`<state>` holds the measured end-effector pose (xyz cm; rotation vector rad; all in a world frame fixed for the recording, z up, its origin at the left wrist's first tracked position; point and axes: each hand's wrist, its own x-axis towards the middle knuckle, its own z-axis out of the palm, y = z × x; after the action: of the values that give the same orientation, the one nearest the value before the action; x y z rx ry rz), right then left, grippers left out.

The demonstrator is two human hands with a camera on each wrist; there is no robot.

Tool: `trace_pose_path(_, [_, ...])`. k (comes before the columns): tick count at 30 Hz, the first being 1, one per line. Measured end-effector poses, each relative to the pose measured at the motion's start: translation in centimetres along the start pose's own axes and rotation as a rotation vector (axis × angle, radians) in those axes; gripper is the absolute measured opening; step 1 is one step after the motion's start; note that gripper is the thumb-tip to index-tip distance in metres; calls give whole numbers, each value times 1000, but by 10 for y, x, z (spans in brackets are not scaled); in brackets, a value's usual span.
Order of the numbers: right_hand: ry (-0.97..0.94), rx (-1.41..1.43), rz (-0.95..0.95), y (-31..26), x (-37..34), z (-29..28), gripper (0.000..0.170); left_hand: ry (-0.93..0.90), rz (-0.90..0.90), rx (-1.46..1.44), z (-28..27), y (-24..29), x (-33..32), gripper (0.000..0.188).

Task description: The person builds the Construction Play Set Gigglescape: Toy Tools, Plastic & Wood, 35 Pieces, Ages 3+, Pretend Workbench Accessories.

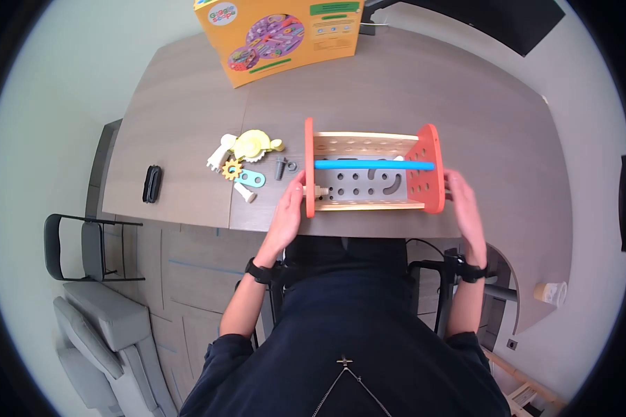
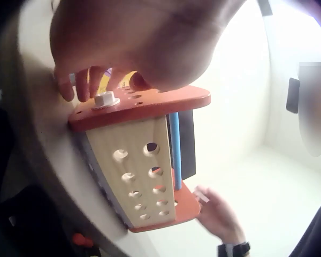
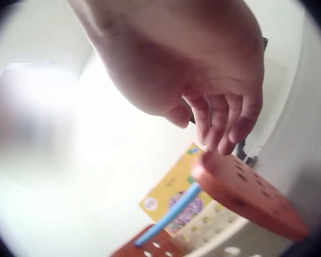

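Observation:
A toy toolbox with orange-red end panels point(image 1: 431, 169), slatted wooden sides point(image 2: 143, 174) full of holes and a blue rod handle point(image 1: 374, 165) stands at the table's front edge. My left hand point(image 1: 285, 217) lies along its left end panel, fingers extended. A pale bolt point(image 1: 318, 192) passes through that panel; its white head point(image 2: 104, 99) shows beside my fingers in the left wrist view. My right hand point(image 1: 464, 208) is at the other end panel, fingers loosely bent with fingertips right by the panel, holding nothing.
Left of the toolbox lie a yellow toy piece point(image 1: 252, 144), an orange gear point(image 1: 231, 169), a teal strip point(image 1: 250, 178), a grey bolt point(image 1: 280, 167) and a cream bolt point(image 1: 244, 192). A black case point(image 1: 152, 184) sits farther left. A yellow box point(image 1: 278, 38) stands behind.

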<state>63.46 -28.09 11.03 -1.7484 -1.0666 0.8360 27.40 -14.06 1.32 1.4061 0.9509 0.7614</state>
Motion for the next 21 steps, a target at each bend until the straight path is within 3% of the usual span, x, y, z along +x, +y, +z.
trace_pose_path(2, [-11, 12, 50, 8, 8, 6, 61, -55, -51, -70, 0, 2, 12, 69])
trace_pose_path(7, [-13, 174, 183, -8, 14, 24, 76, -98, -158, 36, -7, 16, 22, 77])
trace_pose_path(9, [-30, 248, 131, -9, 13, 23, 77, -59, -133, 27, -5, 20, 24, 79])
trace_pose_path(12, [14, 363, 84, -34, 5, 20, 77, -34, 80, -96, -8, 41, 31, 82])
trace_pose_path(15, [61, 489, 3, -41, -1, 14, 78, -2, 185, 0, -11, 85, 27, 85])
trace_pose_path(19, [32, 533, -92, -55, -9, 6, 72, 7, 217, 54, -8, 105, 17, 91])
trace_pose_path(21, [50, 455, -147, -62, -12, 9, 69, -66, 149, -82, -7, 114, 9, 91])
